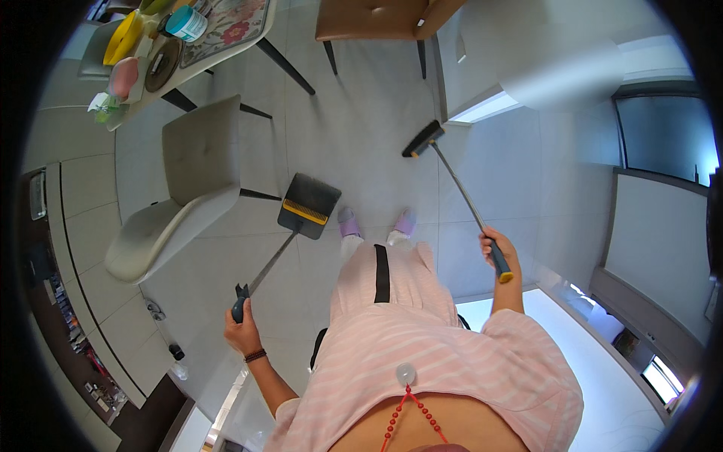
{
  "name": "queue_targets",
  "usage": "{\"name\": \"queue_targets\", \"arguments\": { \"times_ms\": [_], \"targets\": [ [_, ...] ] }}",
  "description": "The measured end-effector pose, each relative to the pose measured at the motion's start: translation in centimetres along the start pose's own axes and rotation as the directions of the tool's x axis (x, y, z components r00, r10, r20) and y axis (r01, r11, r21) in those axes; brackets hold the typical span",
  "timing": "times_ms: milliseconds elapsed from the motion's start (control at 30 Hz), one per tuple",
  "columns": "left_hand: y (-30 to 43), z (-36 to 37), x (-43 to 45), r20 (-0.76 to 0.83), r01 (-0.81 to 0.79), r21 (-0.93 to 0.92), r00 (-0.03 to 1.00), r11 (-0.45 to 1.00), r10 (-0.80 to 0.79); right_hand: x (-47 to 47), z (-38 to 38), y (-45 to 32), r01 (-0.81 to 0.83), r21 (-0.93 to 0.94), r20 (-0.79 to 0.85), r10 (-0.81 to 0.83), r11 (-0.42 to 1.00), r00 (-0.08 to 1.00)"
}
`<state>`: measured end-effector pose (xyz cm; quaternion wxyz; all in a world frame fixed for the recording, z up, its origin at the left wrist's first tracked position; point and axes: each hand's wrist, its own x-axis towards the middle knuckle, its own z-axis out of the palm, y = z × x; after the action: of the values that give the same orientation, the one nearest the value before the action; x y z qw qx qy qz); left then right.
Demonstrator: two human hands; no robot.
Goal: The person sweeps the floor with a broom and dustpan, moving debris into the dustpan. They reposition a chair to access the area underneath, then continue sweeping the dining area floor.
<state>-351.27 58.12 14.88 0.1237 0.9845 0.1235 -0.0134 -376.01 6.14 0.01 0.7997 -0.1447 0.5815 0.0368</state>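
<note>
My left hand [243, 330] grips the dark handle of a long-handled dustpan [309, 204]. The black pan, with a yellow comb strip, is low over or on the floor, left of my feet; I cannot tell if it touches. My right hand [498, 246] holds a broom [460, 183] by its grey and yellow grip. Its dark bristle head [423, 139] points away from me, near the end of a white wall, and is apart from the dustpan.
A beige chair [203, 150] stands left of the dustpan. Beyond it is a table [226, 57] with a floral mat, a turquoise-lidded jar [186, 24] and a yellow dish. A brown chair [373, 21] stands ahead. The wall's corner [446, 116] juts in at the right.
</note>
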Motion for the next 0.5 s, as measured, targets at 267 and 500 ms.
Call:
{"name": "queue_targets", "arguments": {
  "times_ms": [267, 500],
  "targets": [
    [3.2, -3.4, -1.0, -0.097, -0.036, -0.129, 0.995, 0.991, 0.023, -7.2, -2.4, 4.1, 0.097, -0.453, -0.162, -0.189, 0.886, 0.968],
    [6.1, -6.5, 3.6, -0.075, -0.055, -0.274, 0.997, 0.96, 0.036, -10.4, -0.3, 9.3, -0.024, -0.511, -0.047, 0.0, 0.859, 0.999]
  ]
}}
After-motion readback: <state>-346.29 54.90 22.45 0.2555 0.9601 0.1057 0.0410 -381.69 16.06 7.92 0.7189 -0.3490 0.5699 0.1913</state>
